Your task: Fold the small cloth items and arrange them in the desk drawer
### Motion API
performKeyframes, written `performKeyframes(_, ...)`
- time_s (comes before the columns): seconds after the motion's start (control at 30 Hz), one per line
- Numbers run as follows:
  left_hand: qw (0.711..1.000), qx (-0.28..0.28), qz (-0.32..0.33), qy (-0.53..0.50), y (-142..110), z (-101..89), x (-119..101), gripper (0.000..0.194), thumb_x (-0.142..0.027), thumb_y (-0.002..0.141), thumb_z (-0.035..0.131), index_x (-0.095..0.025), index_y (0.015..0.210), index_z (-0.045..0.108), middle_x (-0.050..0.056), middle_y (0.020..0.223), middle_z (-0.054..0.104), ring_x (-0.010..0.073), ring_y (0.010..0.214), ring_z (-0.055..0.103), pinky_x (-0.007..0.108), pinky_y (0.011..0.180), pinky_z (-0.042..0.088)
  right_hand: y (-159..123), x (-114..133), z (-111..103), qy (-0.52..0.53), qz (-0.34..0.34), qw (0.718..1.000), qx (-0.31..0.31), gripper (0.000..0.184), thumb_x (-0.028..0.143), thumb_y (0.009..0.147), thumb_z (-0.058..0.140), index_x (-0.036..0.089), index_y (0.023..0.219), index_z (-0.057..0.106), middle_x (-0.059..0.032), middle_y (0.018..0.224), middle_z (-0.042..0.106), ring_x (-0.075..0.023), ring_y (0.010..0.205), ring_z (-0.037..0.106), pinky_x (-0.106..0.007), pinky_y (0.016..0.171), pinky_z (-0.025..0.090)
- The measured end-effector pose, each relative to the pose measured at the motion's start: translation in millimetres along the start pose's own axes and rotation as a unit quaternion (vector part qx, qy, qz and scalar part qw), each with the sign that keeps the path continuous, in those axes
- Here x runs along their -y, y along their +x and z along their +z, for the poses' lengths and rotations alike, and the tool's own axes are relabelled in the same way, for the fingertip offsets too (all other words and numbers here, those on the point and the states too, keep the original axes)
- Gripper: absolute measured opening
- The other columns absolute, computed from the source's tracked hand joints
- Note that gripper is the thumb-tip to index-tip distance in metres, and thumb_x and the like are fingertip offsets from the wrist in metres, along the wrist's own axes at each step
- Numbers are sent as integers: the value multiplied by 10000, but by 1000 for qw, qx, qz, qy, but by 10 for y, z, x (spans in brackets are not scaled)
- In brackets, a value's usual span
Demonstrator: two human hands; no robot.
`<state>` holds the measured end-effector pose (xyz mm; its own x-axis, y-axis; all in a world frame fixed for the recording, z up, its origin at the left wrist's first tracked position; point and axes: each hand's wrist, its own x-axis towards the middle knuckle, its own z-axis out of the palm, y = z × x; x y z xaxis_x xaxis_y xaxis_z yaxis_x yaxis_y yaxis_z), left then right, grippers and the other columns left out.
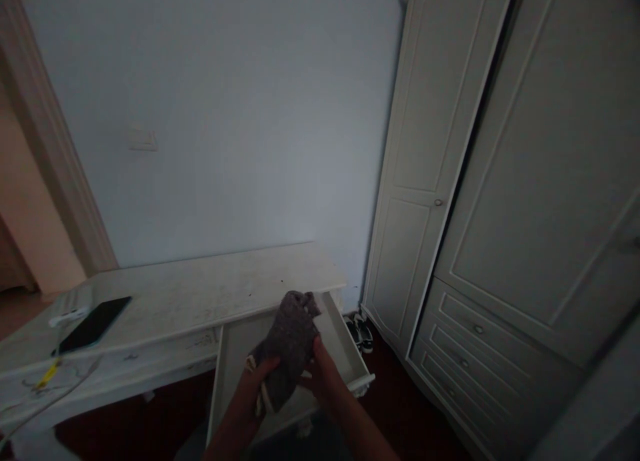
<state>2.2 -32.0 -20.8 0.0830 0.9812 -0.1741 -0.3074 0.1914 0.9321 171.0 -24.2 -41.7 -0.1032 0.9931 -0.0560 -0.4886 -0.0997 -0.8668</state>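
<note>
Head view: grey cloth bundle (293, 344), looks knitted or fleecy, is up in both hands above the pulled-out drawer (240, 344) of the white counter (200, 281). Exact garment type can't be told; picture is dim. Grip: both hands grasping the bundle. Left hand (254, 381) clasps the lower left side, thumb lying over the top; right hand (324, 371) holds the right side, some fingers hidden underneath.

Handling, judged by look: light, soft, limp, no stiffness of its own. Matte surface, so probably not slippery. Not fragile, takes squeezing fine. Main risk is layers sliding apart or a loose end drooping, as the top end already looks ragged and uneven.

Best hold: thick middle, one palm each side, fingers spread below so the folds stay together. Pale edging (250, 363) at the lower left looks like a poor place to lift from; pulling there would likely unfold it. Firm pinching seems unnecessary; light pressure should do.
</note>
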Motion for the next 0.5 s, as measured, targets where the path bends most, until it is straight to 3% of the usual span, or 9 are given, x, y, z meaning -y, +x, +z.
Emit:
performKeyframes(0.07,1000,23,4,-11,65,84,22,690,-564,631,902,-185,1184,736,129,1068,821,356,1015,783,471,915,635,-64,-34,94,64,-29,997,21,855,791,708,822,276,1364,635,-123,1339,713,-353,1190,688,-508,900,591)
performKeyframes(0.13,998,49,31,36,121,108,26,686,-625,617,913,-178,1113,753,113,1056,823,333,976,780,429,900,630,-78,13,187,101,-40,994,-16,792,693,705,880,233,1314,666,-121,1225,760,-343,1118,721,-479,901,598)
performKeyframes(0.23,978,76,89,170,161,-49,22,658,-777,737,763,-194,1043,767,101,1100,811,302,1006,755,381,891,609,-4,276,123,90,-22,993,-79,712,621,695,905,198,1227,695,-112,1115,789,-339,1009,752,-467,871,612)
performKeyframes(0.33,939,58,122,316,103,-386,92,657,-822,891,522,-226,1041,752,85,1125,790,282,1052,728,385,952,572,113,784,-328,-5,-96,984,-152,729,558,648,932,218,1236,666,-78,1068,794,-319,949,753,-451,853,608)
performKeyframes(0.43,874,35,138,465,-51,-661,254,570,-723,987,407,-261,1065,732,68,1156,775,270,1110,701,396,1032,520,182,1324,-1011,-209,-238,917,-243,719,535,648,900,242,1248,634,-47,1071,778,-305,1012,723,-444,927,571)
performKeyframes(0.5,820,57,140,553,-165,-705,346,513,-640,1021,370,-276,1050,730,67,1148,772,268,1107,701,399,1035,505,165,1481,-1418,-356,-227,879,-224,671,525,644,872,237,1209,652,-54,1062,773,-319,1041,705,-471,979,539)
